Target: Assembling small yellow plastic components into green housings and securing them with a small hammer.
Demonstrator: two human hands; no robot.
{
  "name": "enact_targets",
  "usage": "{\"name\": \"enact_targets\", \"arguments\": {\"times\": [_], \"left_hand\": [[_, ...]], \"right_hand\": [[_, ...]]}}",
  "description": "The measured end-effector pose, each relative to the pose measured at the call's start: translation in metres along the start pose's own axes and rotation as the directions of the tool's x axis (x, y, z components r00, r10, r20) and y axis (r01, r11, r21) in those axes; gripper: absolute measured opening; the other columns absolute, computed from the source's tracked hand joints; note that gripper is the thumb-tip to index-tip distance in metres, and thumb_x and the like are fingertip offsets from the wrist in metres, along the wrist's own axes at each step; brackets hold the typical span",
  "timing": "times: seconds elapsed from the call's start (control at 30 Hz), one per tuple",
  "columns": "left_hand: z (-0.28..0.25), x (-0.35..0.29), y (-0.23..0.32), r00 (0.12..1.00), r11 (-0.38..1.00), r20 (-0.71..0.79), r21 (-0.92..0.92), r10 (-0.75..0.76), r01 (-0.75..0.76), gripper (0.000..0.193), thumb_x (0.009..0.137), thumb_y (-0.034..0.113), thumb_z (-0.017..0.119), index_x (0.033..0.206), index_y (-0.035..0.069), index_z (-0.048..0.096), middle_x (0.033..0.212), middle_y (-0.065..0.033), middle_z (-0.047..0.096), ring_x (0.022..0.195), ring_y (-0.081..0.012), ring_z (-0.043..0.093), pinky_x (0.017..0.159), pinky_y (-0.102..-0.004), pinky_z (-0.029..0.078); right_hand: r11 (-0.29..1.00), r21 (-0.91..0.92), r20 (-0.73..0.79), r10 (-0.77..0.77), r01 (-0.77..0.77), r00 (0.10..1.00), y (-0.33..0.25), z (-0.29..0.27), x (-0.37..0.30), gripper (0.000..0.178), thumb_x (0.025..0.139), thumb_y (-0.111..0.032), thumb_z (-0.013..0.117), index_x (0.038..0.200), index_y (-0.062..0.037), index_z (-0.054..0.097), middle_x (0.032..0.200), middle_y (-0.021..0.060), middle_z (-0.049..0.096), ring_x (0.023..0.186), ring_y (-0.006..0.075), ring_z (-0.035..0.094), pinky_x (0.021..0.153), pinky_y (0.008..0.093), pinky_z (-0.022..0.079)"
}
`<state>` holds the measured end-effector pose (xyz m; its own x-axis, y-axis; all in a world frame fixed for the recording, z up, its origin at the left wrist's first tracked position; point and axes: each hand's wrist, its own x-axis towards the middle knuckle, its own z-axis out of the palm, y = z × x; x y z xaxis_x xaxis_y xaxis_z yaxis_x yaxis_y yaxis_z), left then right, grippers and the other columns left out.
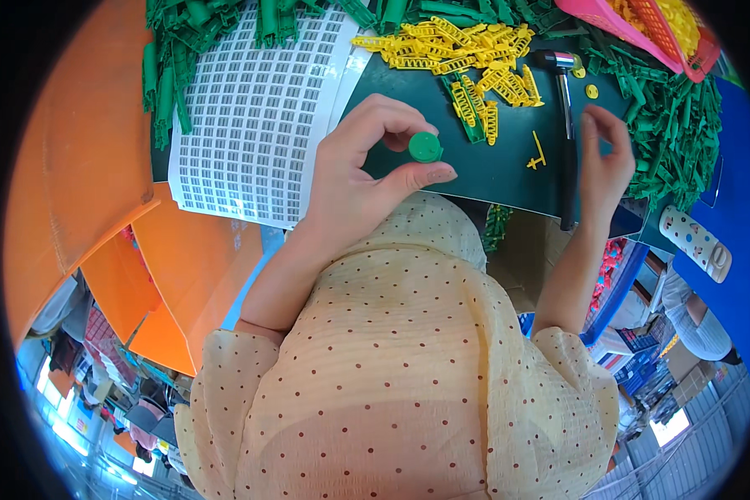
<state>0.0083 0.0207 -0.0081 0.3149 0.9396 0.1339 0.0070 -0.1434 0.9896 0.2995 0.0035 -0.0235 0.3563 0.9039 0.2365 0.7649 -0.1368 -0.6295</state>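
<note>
My left hand pinches a green plastic tube-shaped piece between thumb and fingers, its round end facing up, above the front of the dark green table. My right hand is raised just right of a hammer with a black grip and metal shaft. Its fingers are curled and slightly smeared, so whether anything small is between them does not show. A thin yellow plastic piece lies between the hands. Beyond it are a heap of yellow ladder-like clips and small yellow discs.
Sheets of printed labels lie at the left, partly under green plastic parts. More green parts are heaped at the right, below a pink basket. A patterned white case rests near the right corner. Orange panels stand at the left.
</note>
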Motion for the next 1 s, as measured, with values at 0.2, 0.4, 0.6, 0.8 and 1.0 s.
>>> {"name": "enact_targets", "arguments": {"times": [0.2,0.4,0.6,0.8,1.0], "left_hand": [[0.005,0.000,-0.015,0.996,0.987,-0.009,0.134,0.085,-0.083,0.027,0.070,0.005,0.080,0.092,0.006,0.062,0.091,-0.0032,0.061,0.078,-0.0139,0.056,0.068,-0.0242,0.046],[0.008,-0.001,-0.019,0.989,0.963,0.010,0.225,0.147,-0.145,0.029,0.069,0.002,0.079,0.093,0.005,0.063,0.092,-0.0063,0.063,0.083,-0.0177,0.061,0.069,-0.0297,0.052],[0.016,-0.003,-0.029,0.998,0.989,-0.005,0.132,0.062,-0.060,0.031,0.069,-0.005,0.077,0.096,0.002,0.064,0.101,-0.0111,0.064,0.091,-0.0187,0.063,0.076,-0.0261,0.053],[0.019,-0.003,-0.038,0.995,0.989,-0.044,0.128,0.084,-0.078,0.030,0.065,-0.006,0.074,0.091,0.002,0.061,0.094,-0.0089,0.064,0.078,-0.0196,0.065,0.068,-0.0274,0.055],[0.013,0.000,-0.031,0.992,0.961,0.027,0.245,0.126,-0.129,0.032,0.066,-0.003,0.072,0.096,0.003,0.064,0.095,-0.0086,0.066,0.082,-0.0235,0.065,0.070,-0.0298,0.053]], "right_hand": [[0.941,-0.327,-0.026,-0.105,0.091,0.994,0.042,0.011,0.031,0.025,0.088,-0.019,0.065,0.109,-0.0051,0.065,0.099,0.0089,0.062,0.079,0.0185,0.061,0.075,0.0300,0.048],[0.961,-0.271,-0.008,-0.056,0.052,0.998,0.031,0.006,0.035,0.022,0.088,-0.018,0.065,0.105,-0.0047,0.065,0.095,0.0083,0.060,0.082,0.0168,0.059,0.075,0.0288,0.047],[0.876,0.365,0.160,-0.394,0.316,0.905,-0.073,0.011,-0.010,0.021,0.078,-0.002,0.070,0.098,-0.0014,0.064,0.097,0.0075,0.060,0.084,0.0139,0.056,0.075,0.0247,0.045],[0.849,0.341,0.259,-0.498,0.404,0.828,-0.097,0.030,-0.032,0.029,0.070,-0.010,0.080,0.096,-0.0048,0.067,0.096,0.0069,0.060,0.085,0.0179,0.057,0.072,0.0273,0.045],[0.835,0.291,0.260,-0.539,0.467,0.801,-0.095,0.035,-0.031,0.028,0.071,-0.011,0.079,0.096,-0.0065,0.068,0.096,0.0047,0.061,0.084,0.0187,0.057,0.075,0.0295,0.044]]}}
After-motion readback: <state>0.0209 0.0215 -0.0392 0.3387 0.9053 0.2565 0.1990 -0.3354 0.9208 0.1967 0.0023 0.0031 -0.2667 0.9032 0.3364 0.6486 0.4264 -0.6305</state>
